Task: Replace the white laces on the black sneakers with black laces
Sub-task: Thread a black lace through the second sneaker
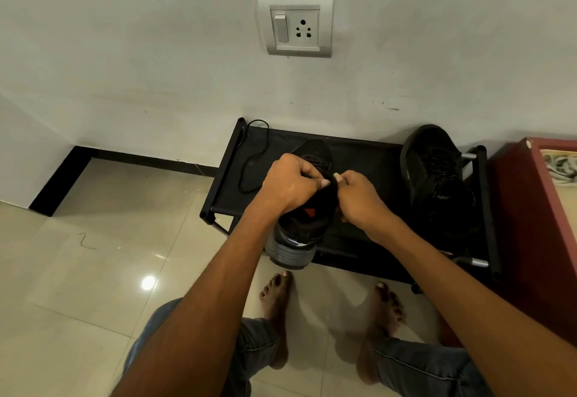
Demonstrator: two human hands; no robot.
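At the centre of the frame, a black sneaker (307, 209) is stood on a low black rack (368, 153), toe toward the wall and grey-soled heel hanging over the near edge. Its lacing area is covered by both hands. The left hand (290, 182) is curled over the tongue, with fingers pinched on something dark at the eyelets; the right hand (359, 198) is likewise clenched with thumb and forefinger pinched close to the left fingertips. What is pinched appears to be a black lace, though it cannot be told apart from the dark upper. A red patch is seen inside the shoe below the hands.

On the left part of the rack, a loose black lace (254, 162) is laid in a long loop, one end draped over the rear corner. At the right of the rack, a second black sneaker (437, 174) is set, well apart from the first.

At the right edge of the frame, a dark red box (527, 224) is seen. A switch and socket plate (295, 26) is mounted on the wall at upper centre. Bare feet (276, 299) are planted on the tiled floor at lower centre.
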